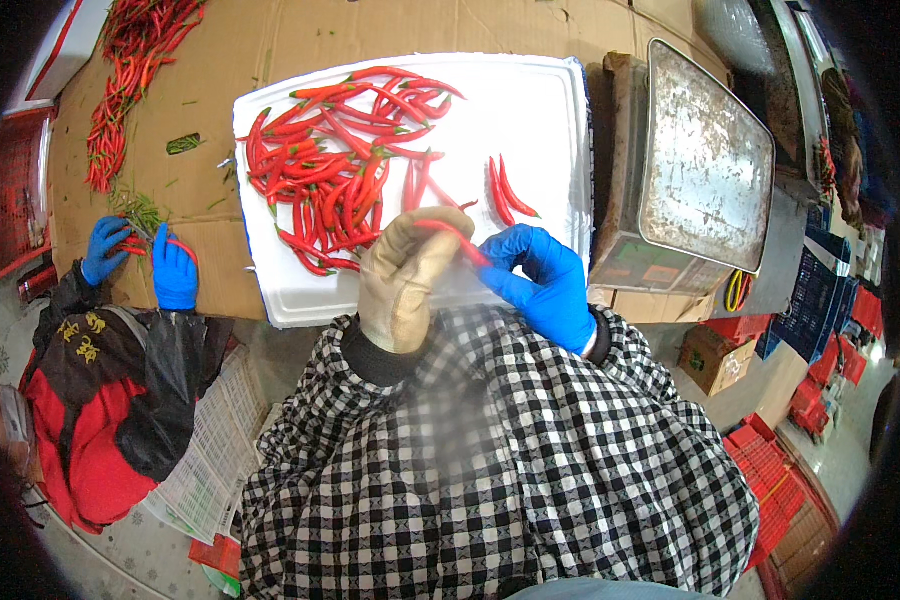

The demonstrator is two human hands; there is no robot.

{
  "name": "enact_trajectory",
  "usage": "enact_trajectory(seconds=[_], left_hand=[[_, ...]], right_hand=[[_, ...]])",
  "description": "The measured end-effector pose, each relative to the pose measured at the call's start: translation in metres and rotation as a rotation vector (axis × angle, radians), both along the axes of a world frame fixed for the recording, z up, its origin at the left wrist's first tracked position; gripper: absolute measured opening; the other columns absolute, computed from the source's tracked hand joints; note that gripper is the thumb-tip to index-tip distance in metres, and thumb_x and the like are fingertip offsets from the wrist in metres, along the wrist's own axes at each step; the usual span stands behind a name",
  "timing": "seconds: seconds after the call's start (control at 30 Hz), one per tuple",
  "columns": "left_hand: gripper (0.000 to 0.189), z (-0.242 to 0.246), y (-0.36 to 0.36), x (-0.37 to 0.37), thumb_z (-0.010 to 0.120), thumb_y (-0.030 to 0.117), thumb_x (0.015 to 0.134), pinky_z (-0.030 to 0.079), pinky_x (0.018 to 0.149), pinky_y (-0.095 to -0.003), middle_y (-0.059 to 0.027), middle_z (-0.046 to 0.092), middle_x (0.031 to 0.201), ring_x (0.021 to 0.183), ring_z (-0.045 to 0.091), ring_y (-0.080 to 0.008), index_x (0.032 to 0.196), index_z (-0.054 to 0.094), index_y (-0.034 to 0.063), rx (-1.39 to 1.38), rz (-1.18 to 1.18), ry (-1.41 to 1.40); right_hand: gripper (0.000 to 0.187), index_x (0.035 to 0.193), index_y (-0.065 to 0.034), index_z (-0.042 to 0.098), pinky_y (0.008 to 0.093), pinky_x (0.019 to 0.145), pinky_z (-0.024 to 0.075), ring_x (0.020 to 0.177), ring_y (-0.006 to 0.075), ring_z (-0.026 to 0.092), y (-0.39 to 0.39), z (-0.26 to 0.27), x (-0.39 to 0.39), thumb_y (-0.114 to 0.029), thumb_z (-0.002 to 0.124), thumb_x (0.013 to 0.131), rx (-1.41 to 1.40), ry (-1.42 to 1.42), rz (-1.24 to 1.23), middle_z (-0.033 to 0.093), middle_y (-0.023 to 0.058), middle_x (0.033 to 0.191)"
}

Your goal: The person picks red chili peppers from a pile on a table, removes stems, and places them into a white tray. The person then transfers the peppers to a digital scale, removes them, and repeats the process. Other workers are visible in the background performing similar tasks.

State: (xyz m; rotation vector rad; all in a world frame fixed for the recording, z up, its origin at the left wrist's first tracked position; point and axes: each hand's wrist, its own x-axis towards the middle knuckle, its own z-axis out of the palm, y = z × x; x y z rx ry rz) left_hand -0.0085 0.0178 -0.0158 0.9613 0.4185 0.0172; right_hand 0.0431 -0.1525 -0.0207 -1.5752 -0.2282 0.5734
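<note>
A beige work glove covers my left hand [401,281], whose fingers are curled at the near edge of a white foam lid [510,112]. My right hand [544,277], in a blue glove, pinches the lower end of a red chili pepper [454,234]. That pepper's other end lies across the fingers of my left hand. Beyond the beige glove is a loose pile of red chili peppers [330,172] with green stem ends, on the lid's left half. Two separate peppers [506,191] lie to the right. A blurred patch hides some detail around my left fingertips.
A metal-topped scale [709,154] stands right of the lid. At left, a co-worker's blue-gloved hands [172,274] hold peppers and what looks like scissors [141,231]. More peppers [124,97] are heaped on the cardboard-covered table [217,37]. Red crates [772,472] sit at lower right.
</note>
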Motion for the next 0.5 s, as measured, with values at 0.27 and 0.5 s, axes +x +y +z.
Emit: enact_trajectory(seconds=[0.27, 0.5], left_hand=[[0.038, -0.015, 0.003, 0.001, 0.066, -0.003, 0.092, 0.051, 0.077, -0.0213, -0.0086, 0.067, 0.115, 0.090, 0.063, -0.0123, 0.129, 0.059, 0.0008, 0.125, 0.072, -0.005], [0.048, -0.026, 0.009, 0.010, 0.076, 0.022, 0.087, 0.057, 0.076, -0.0344, -0.0103, 0.069, 0.106, 0.089, 0.069, -0.0218, 0.129, 0.059, 0.0065, 1.268, -0.357, 0.078]], right_hand=[[0.017, 0.101, -0.0035, 0.072, 0.0268, 0.079, 0.0510, 0.089, 0.0130, 0.064, -0.024, 0.003, 0.018, 0.000, 0.075, 0.084, -0.185, -0.097, -0.113, 0.069, 0.0046, 0.098], [0.026, 0.103, -0.0158, 0.073, 0.0311, 0.071, 0.0532, 0.083, 0.0204, 0.064, -0.034, -0.029, 0.039, -0.011, 0.082, 0.079, -0.711, -0.803, -0.196, 0.070, 0.0022, 0.095]])
